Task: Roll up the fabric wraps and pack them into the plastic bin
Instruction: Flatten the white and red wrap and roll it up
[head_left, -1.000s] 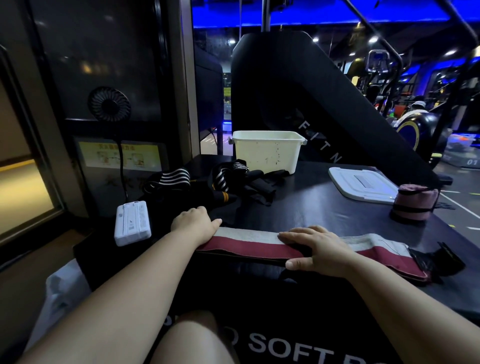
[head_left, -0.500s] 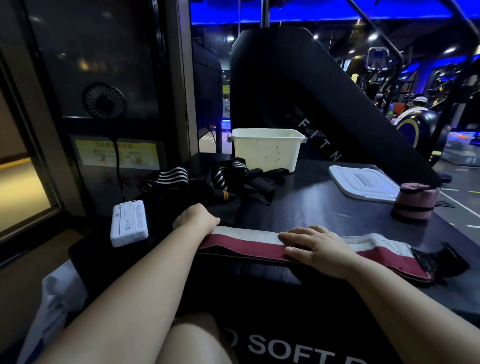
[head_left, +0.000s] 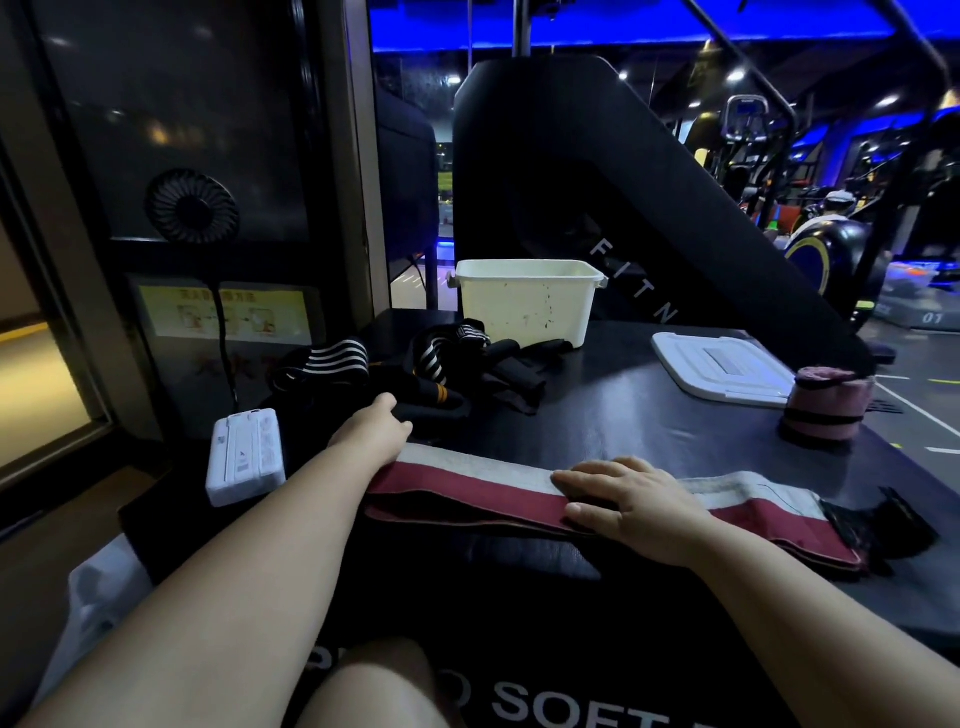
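Dim gym under blue lights, and I'm looking down at a black padded bench (head_left: 649, 415). The plastic bin (head_left: 524, 306) stands at its far edge, but from here I see only its rim and outer wall, not what is inside. Its lid (head_left: 722, 364) lies flat to the right, with a rolled pink wrap (head_left: 826, 410) upright just beside it. The red and white wrap (head_left: 467, 483) lies unrolled across the near side, and my right hand (head_left: 639, 501) presses on it with flat, straight fingers. My left hand (head_left: 376, 428) has left that wrap's left end since a second ago and now reaches the pile of black striped wraps (head_left: 415, 374). Its fingers are hidden behind the knuckles, so I cannot tell whether they hold anything. The pile is too dark to count
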